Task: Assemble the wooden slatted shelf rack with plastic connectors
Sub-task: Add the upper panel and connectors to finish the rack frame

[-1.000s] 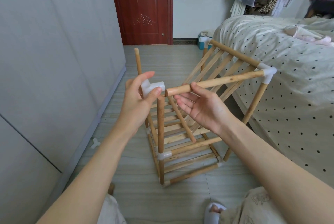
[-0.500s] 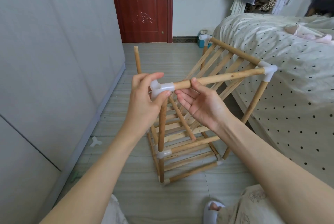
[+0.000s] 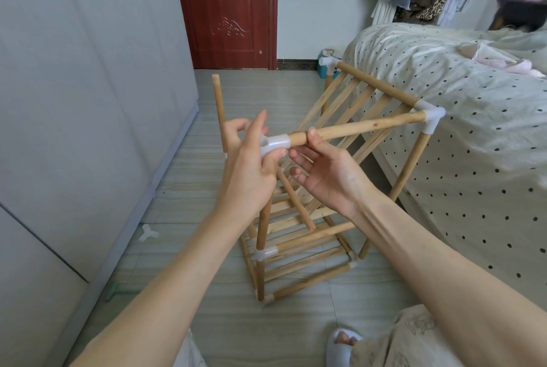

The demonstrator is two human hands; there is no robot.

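A half-built wooden rack (image 3: 299, 251) stands on the floor, its slatted panel (image 3: 355, 106) tilted toward the bed. My left hand (image 3: 248, 168) grips a white plastic corner connector (image 3: 273, 144) that sits on the near end of the top dowel (image 3: 355, 126). My right hand (image 3: 322, 172) holds that dowel from below, thumb on top, right beside the connector. The dowel's far end sits in another white connector (image 3: 430, 118). The near upright post (image 3: 263, 227) rises under my left hand; its top is hidden. A bare upright post (image 3: 219, 112) stands behind my left hand.
A loose white connector (image 3: 148, 233) lies on the floor by the grey wardrobe (image 3: 88, 100) on the left. A bed with a dotted cover (image 3: 473, 129) is close on the right. A red door (image 3: 228, 8) is at the far end. My slippered foot (image 3: 343, 343) is near the rack.
The connector in my left hand has gone from apart from the dowel's end to pushed onto it. The dowel and both hands have risen slightly.
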